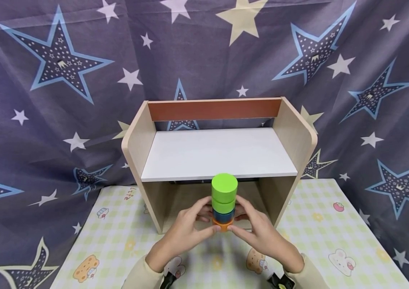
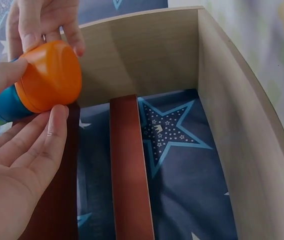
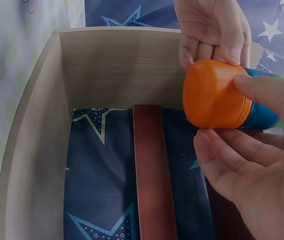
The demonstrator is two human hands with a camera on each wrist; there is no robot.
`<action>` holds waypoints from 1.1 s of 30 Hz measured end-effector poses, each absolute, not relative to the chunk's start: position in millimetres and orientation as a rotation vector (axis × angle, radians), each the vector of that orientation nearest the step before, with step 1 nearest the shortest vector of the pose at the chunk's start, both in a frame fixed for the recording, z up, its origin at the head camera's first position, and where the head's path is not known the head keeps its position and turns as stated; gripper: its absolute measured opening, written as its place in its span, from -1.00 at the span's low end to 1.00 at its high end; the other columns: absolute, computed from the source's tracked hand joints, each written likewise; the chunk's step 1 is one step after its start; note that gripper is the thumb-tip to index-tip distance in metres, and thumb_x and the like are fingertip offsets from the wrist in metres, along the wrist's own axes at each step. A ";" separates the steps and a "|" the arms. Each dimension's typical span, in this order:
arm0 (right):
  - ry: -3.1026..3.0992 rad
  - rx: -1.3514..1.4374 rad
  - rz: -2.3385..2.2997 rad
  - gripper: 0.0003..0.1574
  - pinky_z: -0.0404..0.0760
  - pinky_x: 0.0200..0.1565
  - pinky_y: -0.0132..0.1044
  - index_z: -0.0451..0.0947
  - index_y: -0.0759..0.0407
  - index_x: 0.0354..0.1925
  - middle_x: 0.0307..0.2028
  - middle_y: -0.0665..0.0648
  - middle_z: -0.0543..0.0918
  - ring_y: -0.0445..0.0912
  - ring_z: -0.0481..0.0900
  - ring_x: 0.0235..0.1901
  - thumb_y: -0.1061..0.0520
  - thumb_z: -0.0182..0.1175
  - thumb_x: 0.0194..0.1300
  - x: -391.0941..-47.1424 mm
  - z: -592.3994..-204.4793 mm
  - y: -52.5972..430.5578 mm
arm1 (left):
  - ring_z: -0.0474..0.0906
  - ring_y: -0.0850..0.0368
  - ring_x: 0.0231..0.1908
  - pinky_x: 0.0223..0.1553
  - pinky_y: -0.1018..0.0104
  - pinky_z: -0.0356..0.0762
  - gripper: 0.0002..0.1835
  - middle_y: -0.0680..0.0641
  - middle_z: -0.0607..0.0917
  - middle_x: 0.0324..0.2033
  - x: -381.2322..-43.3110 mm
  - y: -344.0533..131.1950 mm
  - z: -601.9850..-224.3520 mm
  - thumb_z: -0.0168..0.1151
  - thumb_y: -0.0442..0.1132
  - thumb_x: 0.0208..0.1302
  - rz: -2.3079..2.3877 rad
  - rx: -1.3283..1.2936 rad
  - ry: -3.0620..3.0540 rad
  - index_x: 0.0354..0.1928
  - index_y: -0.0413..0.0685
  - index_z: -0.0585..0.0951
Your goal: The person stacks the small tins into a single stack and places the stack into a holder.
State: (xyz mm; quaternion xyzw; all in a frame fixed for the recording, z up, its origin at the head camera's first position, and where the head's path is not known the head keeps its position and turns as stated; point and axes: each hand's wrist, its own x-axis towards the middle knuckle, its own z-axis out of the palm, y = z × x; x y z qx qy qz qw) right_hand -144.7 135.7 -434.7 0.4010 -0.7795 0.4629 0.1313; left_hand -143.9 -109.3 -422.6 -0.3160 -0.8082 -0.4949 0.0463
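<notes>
An upright cylinder-shaped toy [image 1: 224, 192], lime green at the top, dark blue below and orange at the base, is held in front of the small shelf unit. My left hand [image 1: 186, 233] grips its lower part from the left, thumb on the orange base. From the other side my right hand [image 1: 262, 233] holds it in the same way, thumb close to the left one. Both wrist views show the smooth, rounded orange base [image 2: 54, 77] between fingers and thumbs, and the blue section [image 3: 262, 115] beside it. The green part is mostly cut off there.
The wooden shelf unit [image 1: 291, 136] stands on the table, with a white upper shelf [image 1: 219, 154], an open lower compartment and a reddish-brown back rail [image 1: 215, 110]. A green checked cloth with cartoon prints [image 1: 334, 224] covers the table. Behind hangs a dark starry curtain [image 1: 204, 60].
</notes>
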 end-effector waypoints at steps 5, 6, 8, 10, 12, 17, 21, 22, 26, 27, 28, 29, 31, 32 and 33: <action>-2.252 1.172 1.342 0.11 0.72 -0.12 -0.15 0.03 0.21 0.52 0.03 0.14 0.65 0.00 0.65 -0.03 0.35 0.43 0.18 -145.4 -427.5 135.7 | 0.65 0.19 -0.07 -0.08 0.17 0.69 -0.23 0.04 0.69 0.00 -145.0 -109.5 -417.5 0.48 -0.10 0.22 -1.495 -0.982 -2.432 0.43 0.10 0.32; -2.252 1.168 1.342 0.11 0.72 -0.11 -0.16 0.03 0.20 0.52 0.03 0.14 0.65 0.00 0.65 -0.03 0.35 0.43 0.19 -145.4 -425.7 135.4 | 0.65 0.19 -0.07 -0.08 0.18 0.69 -0.23 0.05 0.70 -0.01 -145.2 -109.8 -416.4 0.47 -0.09 0.22 -1.488 -0.983 -2.429 0.43 0.10 0.32; -2.253 1.160 1.342 0.11 0.72 -0.10 -0.15 0.03 0.18 0.52 0.04 0.12 0.65 -0.02 0.64 -0.02 0.34 0.43 0.20 -145.3 -422.4 134.9 | 0.65 0.20 -0.09 -0.08 0.18 0.69 -0.23 0.06 0.70 -0.01 -145.6 -110.4 -414.2 0.47 -0.09 0.23 -1.476 -0.984 -2.426 0.43 0.10 0.32; -2.248 1.159 1.344 0.11 0.72 -0.10 -0.14 0.02 0.17 0.53 0.04 0.12 0.65 -0.02 0.64 -0.01 0.34 0.43 0.20 -145.7 -420.0 134.3 | 0.65 0.21 -0.11 -0.08 0.19 0.69 -0.23 0.06 0.70 -0.02 -146.0 -111.0 -412.1 0.47 -0.09 0.23 -1.457 -0.989 -2.420 0.43 0.10 0.32; -2.239 1.160 1.344 0.11 0.72 -0.11 -0.12 0.03 0.18 0.53 0.03 0.12 0.65 -0.02 0.64 -0.01 0.35 0.43 0.19 -146.4 -418.4 133.9 | 0.66 0.21 -0.12 -0.08 0.20 0.69 -0.23 0.05 0.70 -0.02 -146.3 -111.6 -409.9 0.47 -0.10 0.23 -1.436 -0.999 -2.410 0.43 0.09 0.32; -2.202 1.171 1.305 0.13 0.73 -0.15 -0.10 0.05 0.28 0.50 -0.02 0.17 0.66 0.01 0.65 -0.06 0.43 0.45 0.11 -148.7 -415.6 132.6 | 0.66 0.20 -0.11 -0.07 0.26 0.68 -0.22 0.03 0.70 -0.02 -147.4 -112.1 -404.2 0.47 -0.13 0.23 -1.414 -1.015 -2.390 0.44 0.06 0.31; -2.194 1.173 1.299 0.11 0.73 -0.17 -0.06 0.07 0.34 0.47 -0.04 0.20 0.66 0.02 0.65 -0.08 0.47 0.44 0.09 -149.3 -411.5 131.7 | 0.66 0.20 -0.10 -0.08 0.29 0.68 -0.22 0.03 0.70 -0.01 -148.4 -111.9 -399.6 0.47 -0.12 0.24 -1.428 -1.009 -2.392 0.45 0.05 0.31; -2.193 1.174 1.303 0.11 0.73 -0.17 -0.04 0.07 0.34 0.47 -0.04 0.20 0.66 0.02 0.66 -0.08 0.47 0.43 0.09 -149.5 -410.4 131.6 | 0.66 0.20 -0.11 -0.08 0.29 0.68 -0.22 0.03 0.70 -0.01 -148.6 -112.0 -398.6 0.47 -0.11 0.24 -1.429 -1.007 -2.391 0.44 0.05 0.31; -2.198 1.171 1.312 0.11 0.72 -0.14 -0.09 0.06 0.30 0.49 -0.03 0.18 0.66 0.01 0.65 -0.07 0.45 0.43 0.11 -150.3 -406.4 131.7 | 0.66 0.20 -0.11 -0.10 0.28 0.69 -0.22 0.03 0.71 -0.02 -149.6 -112.4 -395.3 0.47 -0.13 0.24 -1.437 -1.011 -2.377 0.44 0.03 0.32; -2.199 1.169 1.317 0.12 0.72 -0.14 -0.10 0.05 0.27 0.50 -0.03 0.16 0.66 0.00 0.65 -0.07 0.44 0.43 0.12 -150.4 -405.5 131.9 | 0.66 0.19 -0.11 -0.10 0.28 0.69 -0.23 0.02 0.71 -0.02 -149.8 -112.5 -394.5 0.47 -0.14 0.23 -1.440 -1.017 -2.372 0.44 0.03 0.32; -2.200 1.168 1.322 0.13 0.72 -0.13 -0.11 0.05 0.24 0.51 -0.02 0.15 0.66 -0.01 0.65 -0.07 0.43 0.43 0.13 -150.6 -404.7 132.1 | 0.66 0.19 -0.10 -0.10 0.27 0.69 -0.23 0.02 0.71 -0.01 -150.1 -112.6 -393.7 0.47 -0.14 0.23 -1.442 -1.022 -2.367 0.44 0.03 0.32; -2.201 1.167 1.325 0.13 0.72 -0.12 -0.13 0.04 0.22 0.52 -0.01 0.14 0.66 -0.02 0.65 -0.06 0.42 0.43 0.14 -150.9 -403.9 132.2 | 0.66 0.19 -0.10 -0.10 0.28 0.69 -0.23 0.02 0.71 -0.01 -150.4 -112.6 -392.8 0.47 -0.15 0.23 -1.443 -1.026 -2.363 0.44 0.03 0.33; -2.203 1.165 1.340 0.14 0.72 -0.11 -0.14 0.03 0.18 0.53 0.00 0.12 0.65 -0.03 0.65 -0.05 0.39 0.43 0.16 -151.4 -402.0 132.5 | 0.66 0.19 -0.09 -0.10 0.28 0.69 -0.23 0.03 0.71 -0.01 -151.0 -112.7 -390.5 0.48 -0.15 0.23 -1.443 -1.031 -2.357 0.43 0.04 0.33; -2.203 1.165 1.347 0.14 0.72 -0.11 -0.13 0.02 0.16 0.53 0.01 0.11 0.65 -0.03 0.64 -0.04 0.39 0.43 0.17 -151.8 -401.0 132.5 | 0.66 0.20 -0.09 -0.10 0.28 0.69 -0.23 0.03 0.70 -0.01 -151.2 -112.8 -389.1 0.48 -0.15 0.23 -1.442 -1.035 -2.354 0.44 0.05 0.33; -2.202 1.164 1.351 0.14 0.72 -0.11 -0.12 0.02 0.15 0.54 0.02 0.11 0.64 -0.04 0.64 -0.04 0.38 0.43 0.17 -152.1 -399.8 132.4 | 0.66 0.20 -0.09 -0.10 0.28 0.69 -0.23 0.03 0.70 -0.01 -151.4 -112.9 -387.6 0.48 -0.15 0.23 -1.439 -1.037 -2.353 0.44 0.05 0.33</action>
